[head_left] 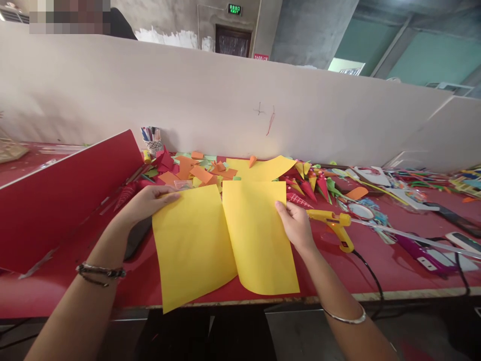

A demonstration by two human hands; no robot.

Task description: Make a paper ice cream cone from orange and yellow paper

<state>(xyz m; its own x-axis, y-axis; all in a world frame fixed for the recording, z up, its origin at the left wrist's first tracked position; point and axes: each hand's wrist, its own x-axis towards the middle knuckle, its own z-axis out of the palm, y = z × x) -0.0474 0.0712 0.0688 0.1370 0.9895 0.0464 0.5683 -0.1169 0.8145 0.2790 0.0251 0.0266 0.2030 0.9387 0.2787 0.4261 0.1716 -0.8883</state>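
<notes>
My left hand [155, 200] pinches the upper left edge of a yellow paper sheet [193, 245], thumb on top. On the other side, my right hand [296, 223] grips the right edge of a second yellow paper piece [259, 235], which curves downward at its bottom. A narrow gap parts the two at the top, and they meet lower down; whether they are joined there I cannot tell. Both hang over the red table [338, 271] near its front edge. A yellow glue gun [334, 220] lies just right of my right hand. Partly under my left wrist is a dark phone-like object [137, 239].
Orange paper scraps [202, 174], another yellow sheet [259, 169] and several paper cones [322, 184] are heaped behind. A red panel [75, 200] stands at left, near a pen cup [152, 140]. A purple power strip [424, 255] with cords lies right. A white partition [210, 100] closes the back.
</notes>
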